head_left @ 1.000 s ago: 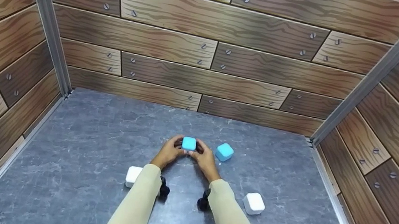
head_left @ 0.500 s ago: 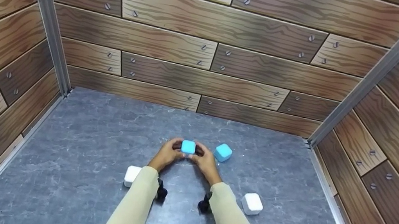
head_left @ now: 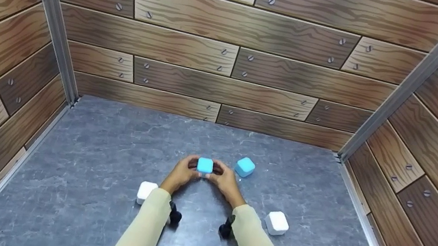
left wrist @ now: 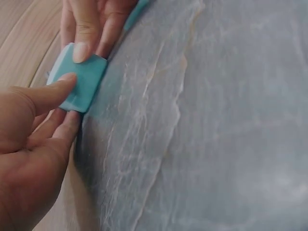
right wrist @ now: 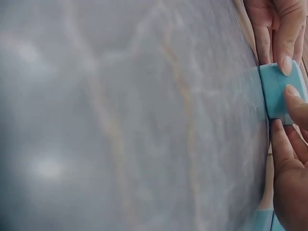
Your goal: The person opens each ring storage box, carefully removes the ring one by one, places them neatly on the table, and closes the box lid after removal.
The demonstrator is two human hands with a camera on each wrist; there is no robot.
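Note:
A light-blue cube (head_left: 205, 165) with rounded edges is held between both hands near the middle of the grey marbled surface. From its left side my left hand (head_left: 182, 171) grips it, thumb on the near face, as the left wrist view also shows of the cube (left wrist: 83, 79). My right hand (head_left: 226, 178) grips the opposite side, its thumb (right wrist: 294, 98) pressing the same face. The cube's bottom edge is right at the surface in both wrist views. Just right of the right hand sits a second light-blue cube (head_left: 245, 167), turned at an angle.
One white cube (head_left: 145, 191) stands partly hidden behind the left sleeve (head_left: 143, 224). Another white cube (head_left: 277, 223) lies to the right of the right forearm. Wood-patterned walls (head_left: 194, 54) with metal corner posts (head_left: 53, 24) enclose the grey surface (head_left: 103, 144) at the back and sides.
Both hands have drawn the held blue cube a short way toward the body, keeping their grip. The second blue cube and the white cubes stay in place; the head view has shifted slightly.

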